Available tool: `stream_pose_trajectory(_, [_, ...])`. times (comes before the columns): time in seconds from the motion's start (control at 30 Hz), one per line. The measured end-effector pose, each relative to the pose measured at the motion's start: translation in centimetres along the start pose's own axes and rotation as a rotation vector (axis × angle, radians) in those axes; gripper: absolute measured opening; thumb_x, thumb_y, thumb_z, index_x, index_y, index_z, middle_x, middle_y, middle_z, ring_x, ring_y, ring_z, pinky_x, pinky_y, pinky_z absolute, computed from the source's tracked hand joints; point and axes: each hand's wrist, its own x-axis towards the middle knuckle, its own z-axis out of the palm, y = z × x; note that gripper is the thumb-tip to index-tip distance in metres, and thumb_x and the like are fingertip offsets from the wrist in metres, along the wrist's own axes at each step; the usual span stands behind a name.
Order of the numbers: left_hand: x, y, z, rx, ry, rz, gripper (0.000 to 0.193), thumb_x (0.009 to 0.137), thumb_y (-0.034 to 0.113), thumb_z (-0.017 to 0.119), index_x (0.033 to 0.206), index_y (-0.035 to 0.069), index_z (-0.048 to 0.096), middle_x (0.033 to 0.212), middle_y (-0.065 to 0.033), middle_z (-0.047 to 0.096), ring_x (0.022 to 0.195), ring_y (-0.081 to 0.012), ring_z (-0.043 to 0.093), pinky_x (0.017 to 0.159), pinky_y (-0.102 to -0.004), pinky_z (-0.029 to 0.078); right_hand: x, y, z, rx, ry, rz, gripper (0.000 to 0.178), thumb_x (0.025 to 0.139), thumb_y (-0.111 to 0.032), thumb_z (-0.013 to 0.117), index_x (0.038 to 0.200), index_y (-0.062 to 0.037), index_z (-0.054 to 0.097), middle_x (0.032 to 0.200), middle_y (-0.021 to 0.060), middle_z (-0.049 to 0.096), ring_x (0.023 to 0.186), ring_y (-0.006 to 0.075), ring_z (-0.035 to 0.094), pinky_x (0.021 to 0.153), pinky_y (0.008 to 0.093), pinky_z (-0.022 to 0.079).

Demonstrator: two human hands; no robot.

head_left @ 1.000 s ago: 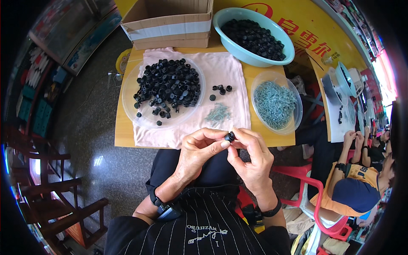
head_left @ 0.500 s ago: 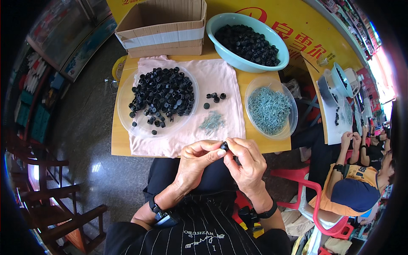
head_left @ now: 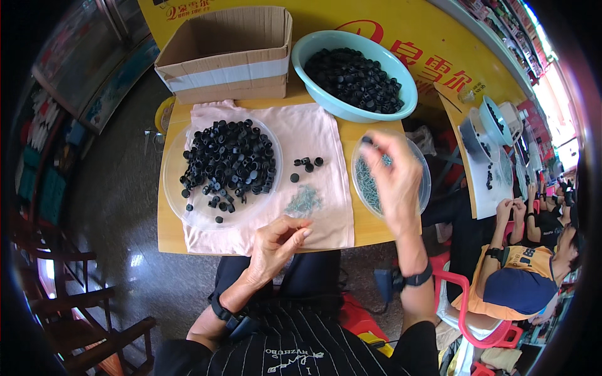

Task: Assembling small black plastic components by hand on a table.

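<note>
My right hand (head_left: 398,178) is raised over the round clear tub of small silvery screws (head_left: 370,182), a small black plastic cap (head_left: 367,141) pinched at its fingertips. My left hand (head_left: 276,244) hovers by the front edge of the pink cloth (head_left: 332,225), thumb and fingers pressed together; whatever they hold, if anything, is too small to make out. Beyond it a small heap of screws (head_left: 304,199) lies on the cloth, with several loose black caps (head_left: 309,165) behind. To the left, a clear round tray (head_left: 172,194) carries a large pile of black caps (head_left: 229,153).
An open cardboard box (head_left: 232,81) stands at the back left of the wooden table (head_left: 170,235). Beside it is a pale blue basin (head_left: 313,94) full of black caps (head_left: 354,78). At the right, a person in an orange and navy top (head_left: 520,276) works at another table (head_left: 480,194).
My hands have parted. The right one has carried the black cap forward and right, over the screw tub; the left has shifted slightly, still pinched. The view has tilted a little.
</note>
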Motion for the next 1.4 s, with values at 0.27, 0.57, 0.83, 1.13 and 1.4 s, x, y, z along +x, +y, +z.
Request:
stream_pose_trajectory(0.27, [0.4,-0.1,-0.1,-0.041,-0.073,-0.024,0.015,0.088,0.006,0.063,0.101,0.000,0.067,0.081,-0.0051,0.063,0.065,-0.0081,0.061,0.058,-0.0201,0.049,7.1,2.7,0.5,-0.362,0.233,-0.018,0.022,0.083,-0.017,0.067,0.101,-0.0036,0.065,0.092,0.0111,0.064,0.076,0.0251,0.062,0.068,0.0357,0.048])
stream_pose_trajectory(0.57, [0.4,0.6,-0.6,0.173,-0.126,0.108,0.016,0.090,0.006,0.060,0.102,-0.004,0.065,0.084,-0.0067,0.063,0.068,-0.0088,0.061,0.060,-0.0210,0.051,0.0,0.9,7.7,-0.212,-0.370,-0.202,0.017,0.075,-0.010,0.069,0.092,-0.0081,0.065,0.096,0.0036,0.059,0.092,0.0241,0.056,0.076,0.0343,0.050])
stream_pose_trajectory(0.83, [0.0,-0.1,-0.6,0.163,-0.109,0.131,0.016,0.091,0.006,0.059,0.102,-0.004,0.065,0.089,-0.0075,0.062,0.073,-0.0101,0.062,0.062,-0.0216,0.051,-0.9,0.4,6.9,-0.150,-0.305,-0.176,0.012,0.077,-0.010,0.068,0.088,-0.0062,0.066,0.094,0.0042,0.061,0.085,0.0224,0.057,0.071,0.0328,0.049])
stream_pose_trajectory(1.13, [-0.5,2.9,0.0,0.352,-0.005,0.455,0.038,0.076,-0.003,0.070,0.113,0.004,0.061,0.092,-0.0085,0.061,0.079,-0.0167,0.063,0.064,-0.0266,0.052,-8.0,-1.5,2.0,0.605,-0.640,0.572,0.014,0.084,-0.011,0.067,0.094,0.0002,0.065,0.082,0.0007,0.065,0.066,0.0034,0.051,0.061,0.0198,0.043])
stream_pose_trajectory(1.4, [-1.6,1.9,1.1,0.503,-0.025,0.520,0.030,0.074,-0.002,0.073,0.103,0.003,0.065,0.093,-0.0104,0.064,0.082,-0.0198,0.065,0.068,-0.0279,0.054,-10.5,-2.3,-0.2,0.660,-0.664,0.737,0.018,0.089,-0.014,0.064,0.099,0.0013,0.064,0.083,0.0005,0.063,0.068,0.0030,0.053,0.060,0.0177,0.044])
